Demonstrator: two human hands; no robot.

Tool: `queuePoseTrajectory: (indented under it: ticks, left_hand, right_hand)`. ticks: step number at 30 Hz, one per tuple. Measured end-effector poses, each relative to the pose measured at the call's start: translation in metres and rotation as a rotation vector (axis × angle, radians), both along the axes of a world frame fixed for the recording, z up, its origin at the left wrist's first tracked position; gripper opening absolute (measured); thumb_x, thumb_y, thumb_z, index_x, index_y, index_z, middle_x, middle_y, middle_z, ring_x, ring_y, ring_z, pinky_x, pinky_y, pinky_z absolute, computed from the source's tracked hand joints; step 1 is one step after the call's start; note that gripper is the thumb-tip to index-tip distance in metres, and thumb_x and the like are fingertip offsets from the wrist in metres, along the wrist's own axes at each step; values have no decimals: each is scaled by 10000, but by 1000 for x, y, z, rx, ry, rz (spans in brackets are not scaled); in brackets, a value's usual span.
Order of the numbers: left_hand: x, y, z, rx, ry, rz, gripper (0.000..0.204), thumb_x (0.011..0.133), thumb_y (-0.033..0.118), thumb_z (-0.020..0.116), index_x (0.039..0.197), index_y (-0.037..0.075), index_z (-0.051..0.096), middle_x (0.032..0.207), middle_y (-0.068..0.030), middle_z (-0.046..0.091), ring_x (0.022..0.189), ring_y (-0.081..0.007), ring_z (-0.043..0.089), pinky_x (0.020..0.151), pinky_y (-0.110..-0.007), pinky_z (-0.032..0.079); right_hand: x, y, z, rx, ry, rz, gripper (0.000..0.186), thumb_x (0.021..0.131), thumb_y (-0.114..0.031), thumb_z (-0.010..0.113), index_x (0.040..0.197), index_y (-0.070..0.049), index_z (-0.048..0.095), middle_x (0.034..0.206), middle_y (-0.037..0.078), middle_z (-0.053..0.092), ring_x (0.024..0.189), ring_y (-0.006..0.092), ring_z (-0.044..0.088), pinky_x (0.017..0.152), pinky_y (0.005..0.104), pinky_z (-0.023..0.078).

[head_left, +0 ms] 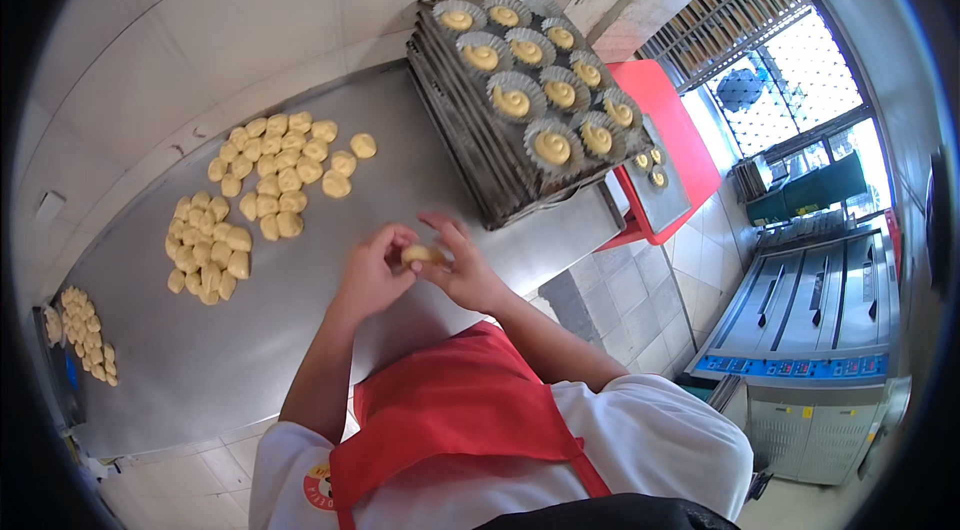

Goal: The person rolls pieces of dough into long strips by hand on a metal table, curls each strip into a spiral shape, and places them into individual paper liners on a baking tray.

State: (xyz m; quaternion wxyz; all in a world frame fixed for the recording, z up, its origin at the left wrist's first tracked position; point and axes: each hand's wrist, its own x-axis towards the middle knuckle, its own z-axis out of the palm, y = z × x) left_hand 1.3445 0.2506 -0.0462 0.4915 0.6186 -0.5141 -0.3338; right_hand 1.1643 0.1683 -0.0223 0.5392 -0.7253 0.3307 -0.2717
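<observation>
Between my hands, over the steel table [390, 160], is a strip of pale dough [424, 255]. My left hand [378, 268] pinches its left end. My right hand [452, 265] holds it with thumb and fingers, the forefinger raised. Groups of dough balls [208, 255] sit to the left, with more [288, 165] farther back and a smaller batch [85, 335] at the far left. Beyond my right hand stands a stack of dark baking trays [445, 120], the top one holding fluted paper cups with spiral dough pieces [512, 102].
A red plastic table [680, 115] behind the stack carries a small tray [672, 202] with dough cups. A steel oven [800, 295] stands at the right, below a grilled window [770, 70]. A tiled wall [250, 10] runs along the table's back; tiled floor [650, 305] shows beside it.
</observation>
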Motion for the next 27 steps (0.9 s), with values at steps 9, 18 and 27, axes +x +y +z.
queuePoseTrajectory:
  ticks: [9,18,27]
  left_hand:
    - [-4,225,-96,113,-247,193,455,941,186,806,1364,88,670,1338,-165,634,1238,-371,641,1002,-450,552]
    - [24,277,-115,-17,-160,503,534,947,168,777,1432,32,599,1375,-217,602,1276,-423,601,1063,-470,518]
    - [-70,165,-95,-165,-80,203,751,915,224,752,1597,71,477,1628,-219,452,1516,-479,392,1265,-567,299]
  right_hand:
    - [-19,163,-124,-627,655,304,514,1004,-225,701,1480,-54,615,1587,240,500,1436,472,483,1170,536,427]
    - [138,50,-155,-904,872,65,1040,1041,-692,476,1706,46,168,1766,334,133,1643,523,88,1322,639,79]
    - [31,159,-208,-868,728,278,999,1026,-542,613,1700,62,190,1785,285,160,1661,485,97,1320,631,110]
